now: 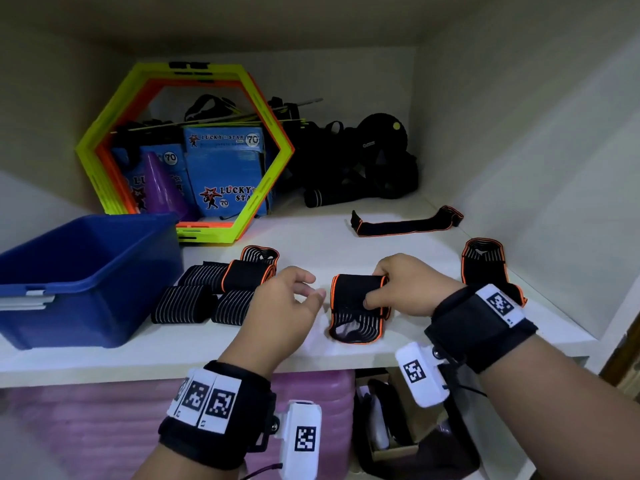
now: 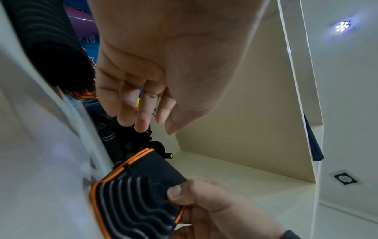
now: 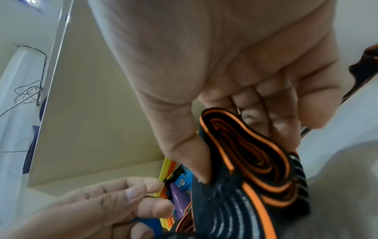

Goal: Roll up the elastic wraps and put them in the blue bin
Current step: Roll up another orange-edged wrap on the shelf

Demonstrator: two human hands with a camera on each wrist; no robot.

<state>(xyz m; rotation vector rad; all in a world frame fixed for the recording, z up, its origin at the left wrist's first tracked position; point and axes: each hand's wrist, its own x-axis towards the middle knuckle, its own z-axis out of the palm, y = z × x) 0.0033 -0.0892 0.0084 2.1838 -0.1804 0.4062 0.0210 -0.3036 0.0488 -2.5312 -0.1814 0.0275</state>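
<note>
The person's right hand (image 1: 408, 289) grips a partly rolled black elastic wrap with orange edging (image 1: 358, 306) on the white shelf (image 1: 329, 237), thumb on the front of the roll and fingers curled behind it; the unrolled tail of the wrap lies flat on the shelf towards the front edge. The left hand (image 1: 284, 303) hovers just beside the roll's left end, fingers loosely curled and holding nothing. To the left lies a cluster of already rolled wraps (image 1: 214, 289), black with white stripes, one with orange trim on top. The blue bin (image 1: 83, 278) stands at the shelf's left end, just beside that cluster. Further back an unrolled wrap (image 1: 405, 223) lies stretched out, and another wrap (image 1: 485, 265) lies behind the right wrist. Green and orange hexagonal rings (image 1: 183, 150) lean at the back.
</note>
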